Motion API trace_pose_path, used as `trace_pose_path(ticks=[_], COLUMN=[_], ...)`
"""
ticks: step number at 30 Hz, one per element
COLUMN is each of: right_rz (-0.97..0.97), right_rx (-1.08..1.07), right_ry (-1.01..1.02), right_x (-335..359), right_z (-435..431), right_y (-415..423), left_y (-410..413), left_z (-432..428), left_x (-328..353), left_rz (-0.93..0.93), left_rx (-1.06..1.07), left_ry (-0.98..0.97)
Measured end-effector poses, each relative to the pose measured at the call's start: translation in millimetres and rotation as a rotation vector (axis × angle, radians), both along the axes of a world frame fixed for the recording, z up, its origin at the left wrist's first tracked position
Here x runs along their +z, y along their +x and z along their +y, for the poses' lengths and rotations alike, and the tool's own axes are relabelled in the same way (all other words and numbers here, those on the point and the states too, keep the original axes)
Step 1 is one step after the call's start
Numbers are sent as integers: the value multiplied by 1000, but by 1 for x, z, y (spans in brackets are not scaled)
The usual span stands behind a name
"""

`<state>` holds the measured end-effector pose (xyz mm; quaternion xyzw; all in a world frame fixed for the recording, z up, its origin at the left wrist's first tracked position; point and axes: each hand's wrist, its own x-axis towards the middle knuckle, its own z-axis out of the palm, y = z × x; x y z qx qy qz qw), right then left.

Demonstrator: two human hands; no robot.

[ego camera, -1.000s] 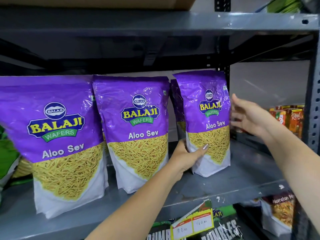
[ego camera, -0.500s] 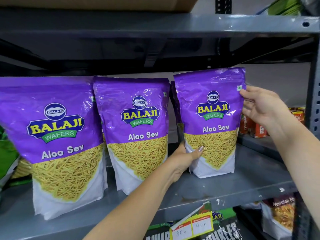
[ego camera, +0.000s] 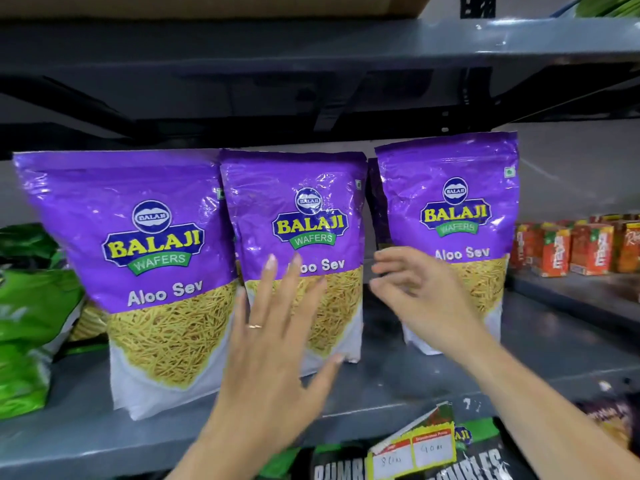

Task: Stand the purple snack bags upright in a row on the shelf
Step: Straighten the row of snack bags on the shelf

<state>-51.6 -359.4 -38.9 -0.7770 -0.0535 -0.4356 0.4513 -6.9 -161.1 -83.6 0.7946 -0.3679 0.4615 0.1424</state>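
Three purple Aloo Sev snack bags stand upright side by side on the grey shelf (ego camera: 381, 386): a left bag (ego camera: 138, 244), a middle bag (ego camera: 304, 209) and a right bag (ego camera: 453, 199). Another purple bag (ego camera: 374, 202) peeks out behind, in the gap between the middle and right ones. My left hand (ego camera: 273, 344) is spread flat, fingers apart, in front of the middle bag's lower half. My right hand (ego camera: 422, 296) hovers with loosely curled fingers before the right bag's lower left, holding nothing.
Green snack bags (ego camera: 27, 317) lie at the left of the same shelf. Orange-red cartons (ego camera: 575, 247) line a shelf to the right. A yellow price tag (ego camera: 412, 452) hangs over dark packets below. The upper shelf (ego camera: 311, 46) sits close above the bag tops.
Both hands have let go of the right bag, which now stands on its own. My left hand moved left to the middle bag; my right hand dropped from the bag's top corner.
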Motion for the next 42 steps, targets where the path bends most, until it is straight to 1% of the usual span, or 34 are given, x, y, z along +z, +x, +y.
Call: trace_pose_path(ticks=[2,3,4,6,8,10,13,18,22,23,24,25,26,27,28,29,30,31,32,33,34,36,37,39,40,42], right_rz=[135,214,282,359,375,362,329,298,319,314,293,240,150,11,-161,-323,-424,-438,-367,-245,-118,126,260,492,552,586], right_rx=[42,57,86,257,368,361,296,338,334,295,212,62,-148,-358,-480,-484,-403,-282,-144,-14,81,169,211,319,353,353], right_ry=[6,9,35,146,206,212,194,188,171,154,111,20,-105,-248,-358,-421,-452,-450,-398,-319,-255,-223,-198,-67,-19,-4], right_x=[-14,-16,-16,-18,-17,-19,-21,-19,-21,-22,-22,-24,-26,-29,-32,-34,-37,-40,-39,-40,-41,-40,-37,-33,-32,-33], right_z=[5,5,3,-2,-2,-2,-6,-11,-10,-9,-6,-2,3,10,20,33,47,63,80,98,115,142,151,159,160,159], right_y=[26,36,44,53,53,49,43,34,31,29,26,21,15,8,2,-3,-3,1,4,11,20,41,52,68,72,72], left_y=[16,24,29,35,35,33,33,33,30,28,26,24,22,21,20,21,24,32,43,53,63,76,78,79,79,76], left_z=[20,27,31,32,29,26,24,16,16,19,25,33,43,55,70,84,97,108,116,122,125,125,123,118,117,115], left_x=[5,5,4,2,2,3,2,0,-2,-2,-3,-3,-3,-1,1,4,8,11,11,11,10,10,10,8,7,10], left_rz=[12,24,27,18,9,-2,-20,-54,-60,-73,-100,-123,-130,-113,-78,-38,17,91,175,264,361,581,670,793,814,844], left_rx=[232,303,345,396,416,429,436,451,422,399,363,303,212,103,-1,-75,-110,-113,-111,-136,-214,-409,-465,-525,-546,-554], left_ry=[158,220,267,320,310,301,298,311,263,224,155,47,-105,-286,-475,-647,-782,-872,-915,-944,-996,-1156,-1201,-1230,-1244,-1259])
